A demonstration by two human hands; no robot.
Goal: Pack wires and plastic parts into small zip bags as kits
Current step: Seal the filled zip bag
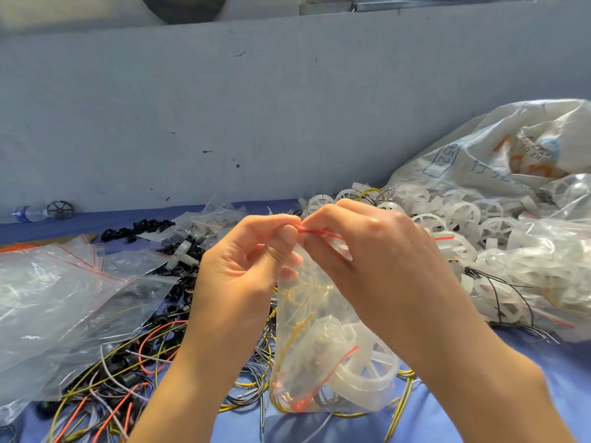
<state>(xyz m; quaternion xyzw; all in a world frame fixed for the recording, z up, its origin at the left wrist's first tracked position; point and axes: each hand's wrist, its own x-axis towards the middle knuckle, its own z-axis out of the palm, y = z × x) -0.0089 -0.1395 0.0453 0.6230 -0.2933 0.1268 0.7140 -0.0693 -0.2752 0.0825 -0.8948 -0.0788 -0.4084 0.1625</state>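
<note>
Above the blue table [572, 378], left hand [238, 270] and right hand [374, 260] pinch the hanging zip bag [307, 340] at its red seal; film light, slippery, probably bottom-heavy; grip the stiffer strip.

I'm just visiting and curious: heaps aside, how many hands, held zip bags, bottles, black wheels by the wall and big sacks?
hands: 2 (left hand, right hand)
zip bag, held: 1
bottle: 1
black wheel: 1
sack: 1
total: 6
</note>
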